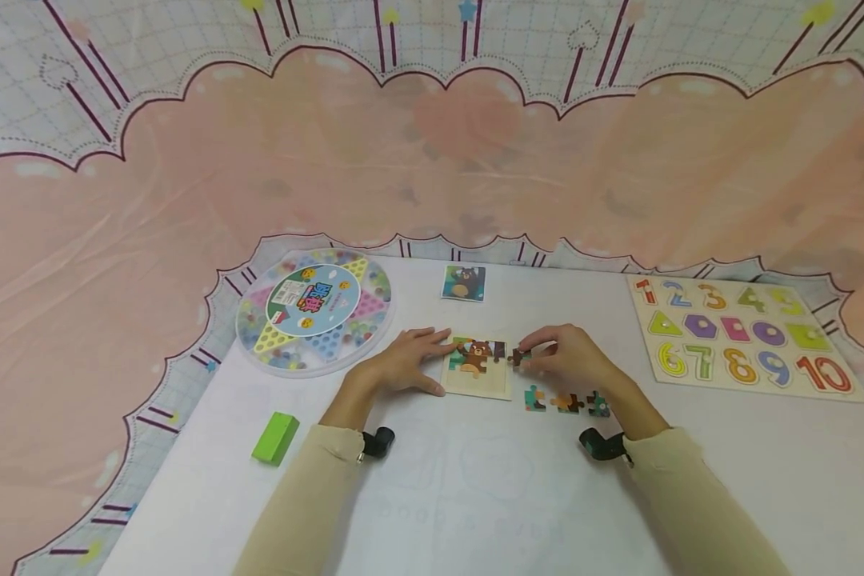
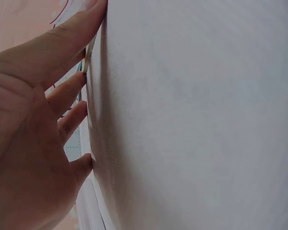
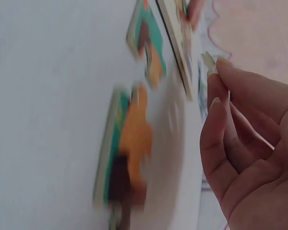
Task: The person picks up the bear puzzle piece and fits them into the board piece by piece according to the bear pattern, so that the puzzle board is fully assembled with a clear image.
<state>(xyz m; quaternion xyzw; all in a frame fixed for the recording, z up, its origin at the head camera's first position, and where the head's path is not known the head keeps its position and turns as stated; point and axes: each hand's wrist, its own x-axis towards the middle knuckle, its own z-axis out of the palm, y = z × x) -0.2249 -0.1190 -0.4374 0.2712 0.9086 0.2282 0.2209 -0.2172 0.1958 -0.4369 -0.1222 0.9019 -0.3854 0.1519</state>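
on the table (image 1: 475, 512), right hand (image 1: 574, 356) pinching a puzzle piece (image 1: 516, 358), left hand (image 1: 406, 360) with fingers (image 1: 434, 350) spread against the board (image 1: 484, 386)

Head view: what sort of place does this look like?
Probably an indoor play area, perhaps a corner set up for recording: a patterned backdrop rises behind a white table that holds a number board and a bear puzzle.

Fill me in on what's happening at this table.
A person is at work on a bear puzzle. The left hand rests at the left side of the partly filled board, while the right hand pinches a loose piece beside its right edge. Three more pieces lie on the table nearby, and a bear picture card lies beyond the board.
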